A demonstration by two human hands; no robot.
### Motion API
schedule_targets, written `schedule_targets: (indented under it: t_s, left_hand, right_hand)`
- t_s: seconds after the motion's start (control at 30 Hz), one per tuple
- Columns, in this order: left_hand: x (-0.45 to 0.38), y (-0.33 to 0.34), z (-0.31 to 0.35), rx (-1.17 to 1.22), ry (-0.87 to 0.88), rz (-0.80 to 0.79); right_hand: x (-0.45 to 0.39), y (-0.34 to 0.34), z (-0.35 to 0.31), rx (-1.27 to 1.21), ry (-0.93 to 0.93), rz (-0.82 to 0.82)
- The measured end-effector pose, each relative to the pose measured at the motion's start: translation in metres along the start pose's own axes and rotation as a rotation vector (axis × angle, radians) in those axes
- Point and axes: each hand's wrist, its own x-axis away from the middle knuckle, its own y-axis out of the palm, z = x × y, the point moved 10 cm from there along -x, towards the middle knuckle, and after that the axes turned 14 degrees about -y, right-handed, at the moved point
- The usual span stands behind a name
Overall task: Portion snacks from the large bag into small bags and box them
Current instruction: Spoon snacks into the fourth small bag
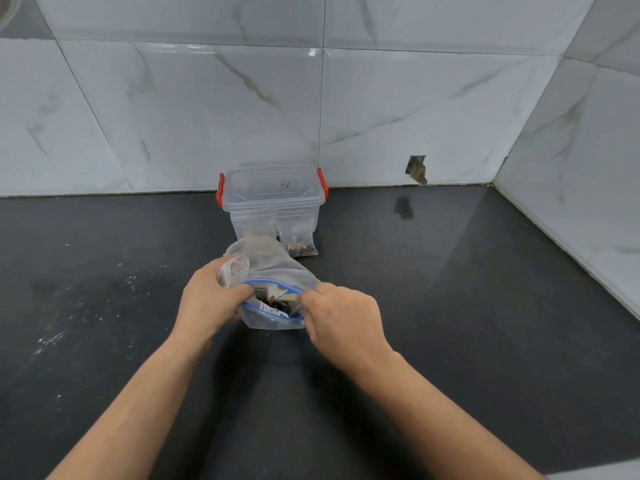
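A clear zip bag (pixel 273 320) with a blue seal strip lies open on the dark counter, snacks showing inside its mouth. My left hand (pixel 211 299) pinches the left side of the bag's rim and also holds a crumpled clear bag (pixel 263 258) behind it. My right hand (pixel 343 317) pinches the right side of the rim. Behind them stands a clear plastic box (pixel 273 199) with red latches and its lid on. A small filled bag (pixel 299 242) leans against the box's front.
The black counter (pixel 485 306) runs back to a marble-tiled wall (pixel 415 109) and a side wall on the right. White specks dust the counter at the left (pixel 86 306). A small hole (pixel 417 169) marks the wall near the counter line.
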Motion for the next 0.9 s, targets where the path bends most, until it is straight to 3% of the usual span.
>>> schedule_targets:
  t_s: [0.17,0.27,0.4,0.53,0.7,0.8,0.9]
  left_hand:
    - [0.002,-0.006,0.011,-0.288,0.089,0.104]
    - [0.002,-0.005,0.010,-0.153,0.037,0.029]
    - [-0.002,-0.001,0.009,0.033,-0.029,-0.024]
    - [0.000,0.013,0.015,0.025,-0.036,-0.070]
    - [0.001,0.011,0.016,0.043,-0.012,-0.040]
    - [0.002,0.012,0.016,0.053,0.016,-0.037]
    - [0.010,0.021,0.023,0.084,0.037,-0.080]
  right_hand:
    - [0.006,-0.001,0.016,-0.121,0.070,0.030]
    - [0.009,-0.017,0.022,-0.189,0.015,0.081]
    - [0.006,-0.015,0.016,-0.101,-0.040,-0.002]
    - [0.001,-0.004,0.014,0.038,-0.028,0.013]
    - [0.013,-0.015,0.031,-0.181,0.142,0.095]
    - [0.016,-0.029,0.028,-0.160,0.174,0.198]
    - [0.007,-0.015,0.004,-0.102,0.096,0.121]
